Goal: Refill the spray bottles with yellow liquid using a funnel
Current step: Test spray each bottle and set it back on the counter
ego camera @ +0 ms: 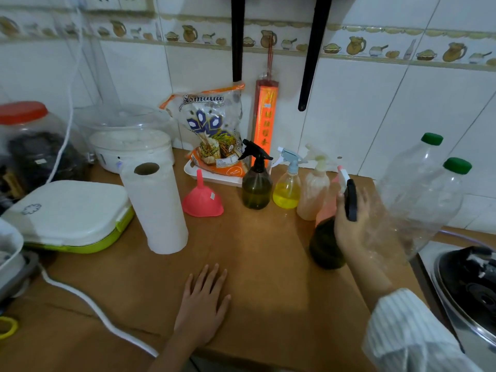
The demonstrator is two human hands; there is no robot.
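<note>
1. Right hand (351,224) is wrapping its grip around the neck of a dark green spray bottle (326,245), just under the black trigger head (351,200). Bottle is standing, or nearly, on the tabletop (255,251) at the right side; can't tell if it's lifted.
2. Left hand (204,302) is lying flat on the tabletop, fingers straight and spread, holding nothing.
3. Right forearm is coming in from lower right in a striped sleeve (408,334), wrist bent up, palm facing left.
4. Pink funnel (202,197) is sitting mouth-down near the paper towel roll (155,208), untouched, well apart from both hands.
5. Row behind: dark bottle with black sprayer (256,183), clear bottle with yellow liquid (287,186) about half full, a pale bottle (314,191), and a pinkish one partly hidden behind the right hand.
6. Two large clear bottles with green caps (429,189) are standing at far right, caps on.
7. Progress, my read: early. No sprayer head is off, the funnel isn't seated, no pouring is happening. Unscrewing, funnel placement and filling are all still to do.
</note>
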